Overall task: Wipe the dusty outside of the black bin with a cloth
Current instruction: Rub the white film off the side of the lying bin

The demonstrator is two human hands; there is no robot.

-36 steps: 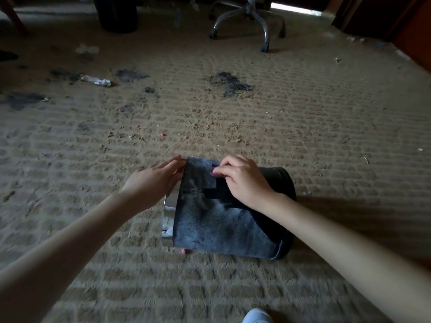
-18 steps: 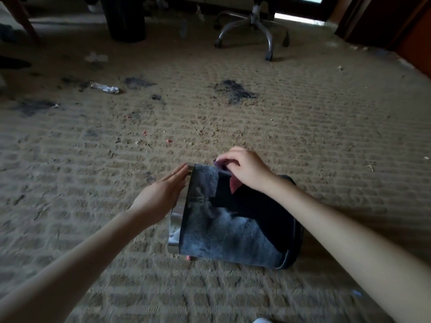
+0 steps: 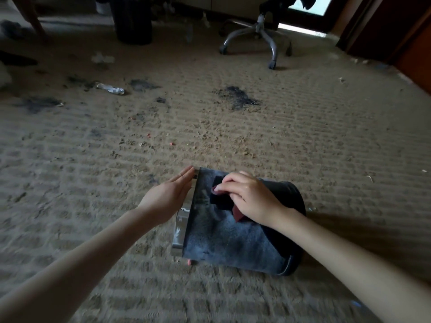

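Bin: the black cylindrical plastic bin (image 3: 228, 243) is being kept lying on its side in the near middle of the beige ribbed carpet (image 3: 326, 159), with its mouth being turned toward the carpet's left edge. Its upper side is being shown coated in grey dust, with a darker, cleaner patch just under the right hand.
Rim: a shiny metal rim band (image 3: 180, 229) is being seen around the bin's mouth.
Left hand: the left hand (image 3: 168, 197) is being held open, fingers straight and together, and is being pressed flat against the far part of the rim band.
Right hand: the right hand (image 3: 249, 199) is being kept on the bin's upper side near the mouth, its fingers being curled over the cloth, which is being gripped and pressed against the dusty wall.
Cloth: the small dark-red cloth (image 3: 238, 214) is being mostly covered by the right hand; one corner is being left showing below the palm and another at the fingertips.
Far carpet: a dark sooty stain (image 3: 238, 99) is being seen past the bin, and a crumpled clear plastic wrapper (image 3: 110, 89) is being seen toward the left edge.
Far edge: a grey star-shaped chair base on castors (image 3: 258, 38) and a second dark round bin (image 3: 131, 22) are being seen standing there.
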